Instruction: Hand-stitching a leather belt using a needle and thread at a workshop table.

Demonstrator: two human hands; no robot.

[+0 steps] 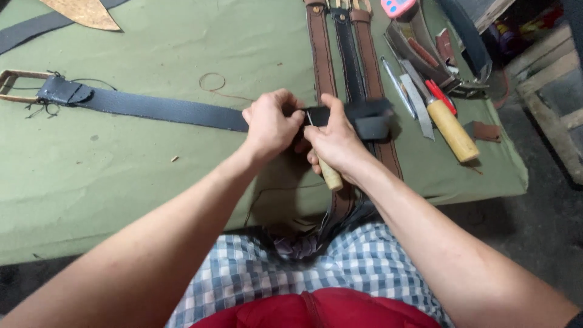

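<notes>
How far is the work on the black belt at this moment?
Looks done: the buckle is stitched on, loose threads showing. In hand: left hand pinches the black belt while right hand works a wooden-handled tool at its folded end. Left: that end.

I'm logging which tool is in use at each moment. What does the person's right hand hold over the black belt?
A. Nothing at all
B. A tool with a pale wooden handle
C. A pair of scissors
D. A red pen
B: the right hand grips a tool whose pale wooden handle sticks out below the fist, its metal tip at the black belt pinched by the left hand.
</notes>
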